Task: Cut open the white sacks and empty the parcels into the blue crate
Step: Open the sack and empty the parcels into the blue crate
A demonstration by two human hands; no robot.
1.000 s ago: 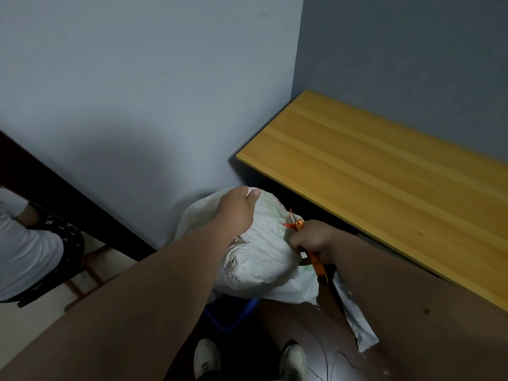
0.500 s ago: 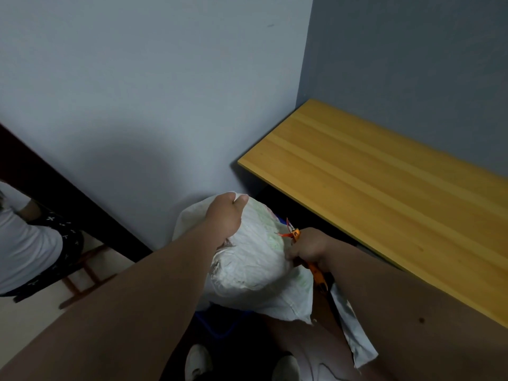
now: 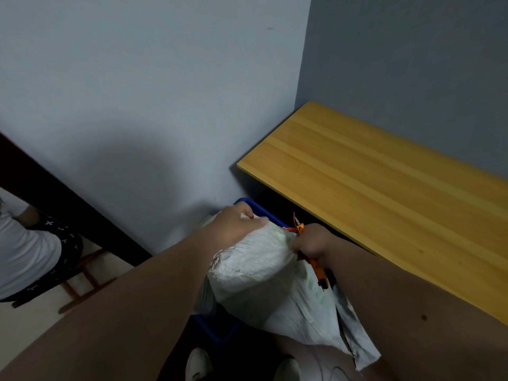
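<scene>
Sack held over crate, cutter in the right hand

Item 1, far left: seated person in a white top (image 3: 24,251) on a wooden chair (image 3: 82,281), well apart from the work and no hindrance. A dark slanting panel (image 3: 55,199) runs along the wall above them.

Item 2, left hand (image 3: 236,224): fingers closed over the top of the white sack (image 3: 264,279), pinching a fold of the woven cloth and bearing its weight.

Item 3, white sack: bulging, held up between both hands, its loose tail hanging down to the right. Whether it is already slit cannot be told; no parcels are visible.

Item 4, blue crate (image 3: 220,329): directly beneath and behind the sack, only a rim corner showing above and a wall below. The interior is hidden.

Item 5, right hand (image 3: 310,244): fingers wrapped tight around an orange cutter (image 3: 316,268), and seemingly a pinch of sack too; the tip points up beside the sack's upper edge.

Item 6, right: yellow wooden surface (image 3: 384,193), bare, its near edge close to the right forearm.

Handling note: keep the cloth taut between the hands, the blade directed away from the left fingers, and the opening centred over the crate so that nothing falls past the rim. The surface edge limits elbow room on the right; the shoes (image 3: 198,364) below stand near the crate.
</scene>
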